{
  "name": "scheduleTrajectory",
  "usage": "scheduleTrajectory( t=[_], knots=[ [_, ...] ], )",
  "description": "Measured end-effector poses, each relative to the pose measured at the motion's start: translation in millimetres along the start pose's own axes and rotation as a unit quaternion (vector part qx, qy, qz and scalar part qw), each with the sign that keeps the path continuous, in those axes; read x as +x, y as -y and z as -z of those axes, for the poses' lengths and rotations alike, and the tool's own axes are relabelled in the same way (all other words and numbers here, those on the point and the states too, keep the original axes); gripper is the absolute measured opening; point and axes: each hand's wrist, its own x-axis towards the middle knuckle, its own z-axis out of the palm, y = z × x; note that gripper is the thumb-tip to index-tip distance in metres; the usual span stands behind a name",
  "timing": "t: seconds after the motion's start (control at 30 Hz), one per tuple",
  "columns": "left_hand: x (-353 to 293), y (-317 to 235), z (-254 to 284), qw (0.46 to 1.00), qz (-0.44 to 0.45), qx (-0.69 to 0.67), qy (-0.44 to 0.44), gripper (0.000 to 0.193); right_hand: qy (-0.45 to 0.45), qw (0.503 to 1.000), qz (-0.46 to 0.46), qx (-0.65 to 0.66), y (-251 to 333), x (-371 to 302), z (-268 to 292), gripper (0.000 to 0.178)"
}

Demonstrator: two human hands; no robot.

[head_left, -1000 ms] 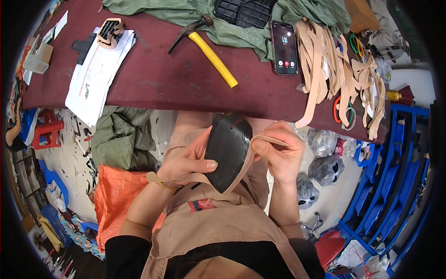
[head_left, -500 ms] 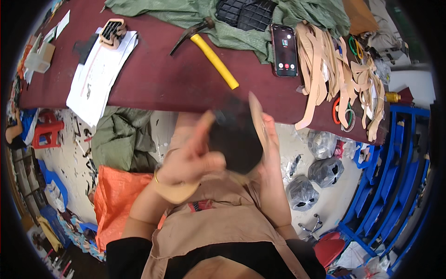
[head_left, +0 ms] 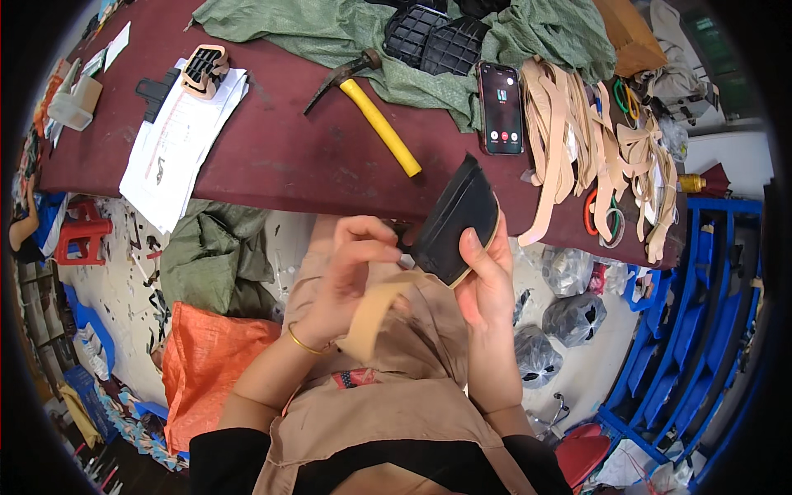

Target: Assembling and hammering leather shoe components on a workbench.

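Note:
My right hand (head_left: 487,276) grips a black shoe sole (head_left: 450,227) by its lower right side, thumb across its face. The sole is tilted, its far tip near the table's front edge. A tan strip (head_left: 379,309) borders its edge and curls away in a loose loop toward my left hand (head_left: 346,276). The fingers of that hand are bent and apart, clear of the sole. The loop passes in front of its thumb, partly hiding it.
On the maroon table (head_left: 289,157) lie a yellow-handled hammer (head_left: 379,128), a phone (head_left: 501,107), papers (head_left: 177,153) with a tan-edged black sole on top, black gridded soles (head_left: 433,41) and bundled tan strips (head_left: 561,132). An orange sack (head_left: 206,367) stands left below; blue racks (head_left: 685,330) stand right.
The sole has tipped and turned up to the right, its far end nearing the table. My left hand has drawn back from its face, and the strip's loop has moved up and right.

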Motion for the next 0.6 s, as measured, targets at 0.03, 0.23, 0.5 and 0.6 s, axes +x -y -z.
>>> scheduleTrajectory(
  t=[0.03, 0.23, 0.5, 0.6],
  knots=[
    [1, 0, 4, 1.000, -0.001, 0.000, -0.001, 0.034, -0.004, 1.000, -0.015, 0.001, -1, 1, 1, 0.049],
    [15, -9, 9, 0.974, 0.082, -0.175, -0.115, 0.025, 0.003, 0.999, -0.046, 0.010, -5, 3, 5, 0.048],
    [33, -20, 14, 0.967, 0.154, -0.165, -0.114, 0.023, 0.067, 0.993, -0.097, -0.009, -11, -4, 15, 0.056],
    [36, -23, 13, 0.969, 0.157, -0.147, -0.118, 0.021, 0.090, 0.989, -0.114, -0.018, -13, -5, 18, 0.060]
  ],
)
